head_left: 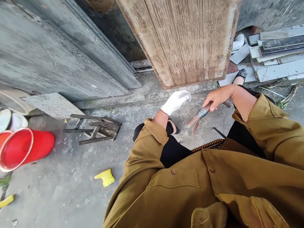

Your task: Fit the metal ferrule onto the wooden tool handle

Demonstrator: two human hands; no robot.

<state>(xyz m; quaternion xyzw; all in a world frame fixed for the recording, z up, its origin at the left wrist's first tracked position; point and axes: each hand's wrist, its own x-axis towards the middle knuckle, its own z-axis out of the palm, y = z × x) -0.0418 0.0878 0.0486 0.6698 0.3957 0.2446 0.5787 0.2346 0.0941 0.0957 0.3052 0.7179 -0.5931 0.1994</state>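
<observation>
Brown round wooden-looking rod (193, 122): seemed stiff, best gripped beside silver wire coil (201, 113).
Right hand (218, 97): held rod.
Left hand (177, 102): apparently pinched wire strand (196, 103).

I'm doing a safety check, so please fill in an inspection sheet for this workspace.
Surface: grey concrete floor, blotchy.
Job's things: wire wound around a stick.
Clutter: yellow scraps, a red bucket and what looks like a stool.
Hands: gloved left hand holds a strand of the wire; bare right hand grips the stick.
Cables: nothing seen.
Surroundings: wooden panel ahead, stacked boards to its right.
</observation>
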